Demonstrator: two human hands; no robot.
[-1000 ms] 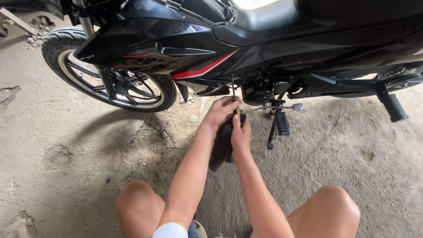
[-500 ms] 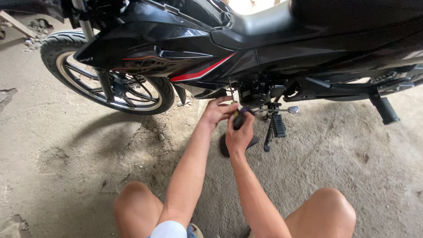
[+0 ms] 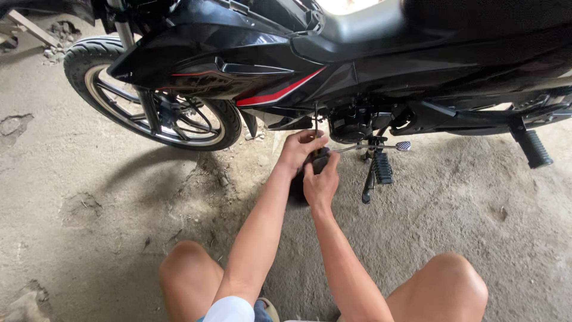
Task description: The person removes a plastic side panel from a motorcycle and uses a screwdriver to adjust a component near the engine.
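Under the engine of the black motorcycle (image 3: 357,65), both hands meet low at the frame. Left hand (image 3: 301,149) curls its fingers (image 3: 311,138) around a thin upright tool, a screwdriver (image 3: 316,122) with a slim dark shaft, tip pointing up into the underside of the bodywork; handle hidden in the grip. Right hand (image 3: 322,183) sits just below and touching the left, fingers bent inward against a dark object (image 3: 298,191) under the hands, too shadowed to tell what it is or whether it is gripped. Screwdriver stands vertical just left of the engine block (image 3: 351,122).

Around: red stripe on the black fairing (image 3: 280,92), front wheel (image 3: 149,101) with spoked rim to the left, chrome gear lever (image 3: 381,146) sticking out right beside the hands, black footpeg (image 3: 382,168) and side stand (image 3: 368,186) just right of the right hand, rear footpeg (image 3: 533,146) far right. Gear lever and footpeg crowd the right side of the work spot. Bare knees (image 3: 444,286) at the bottom edge, person crouched on a rough concrete floor (image 3: 89,203) with cracks and grit. Bits of rubble (image 3: 50,50) and a wooden plank (image 3: 30,27) top left. No container clearly visible
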